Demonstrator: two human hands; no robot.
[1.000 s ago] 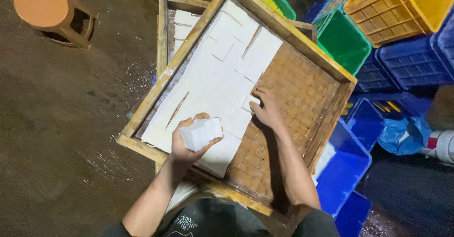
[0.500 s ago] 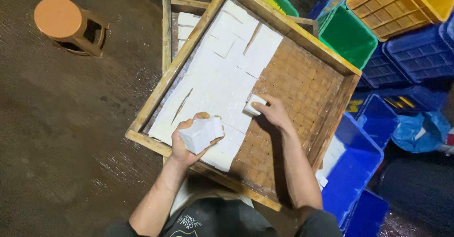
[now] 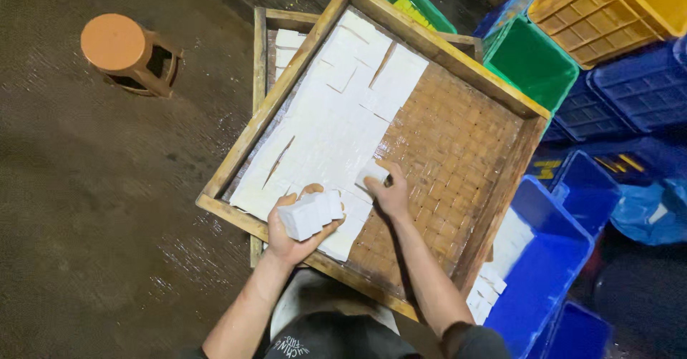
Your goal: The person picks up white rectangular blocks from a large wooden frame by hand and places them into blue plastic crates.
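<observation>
Your L hand is gripping a small stack of white blocks, fingers curled round it from below, thumb on the near side. You're holding it just above the near edge of the wooden tray, over the cut slab.

Your R hand is pinching a single white block w/ fingertips closed on it, right at the boundary between the slab and the bare mat. Can't tell if that block is lifted or touching the mat.

White slab is lying on the left half of the tray, scored into squares, a few gaps showing as dark slits near the near-left corner and one near the far end. Woven mat is lying bare on the right half, looking wet.

Tray is sitting tilted in view, on top of a second wooden tray w/ more white squares visible at its far-left corner.

Surroundings:
- blue crate just beside the tray's right side, white blocks stacked inside
- green crate beyond the far-right corner
- yellow crate top right, more blue crates below it
- round orange stool well apart, left, on the wet dark floor
</observation>
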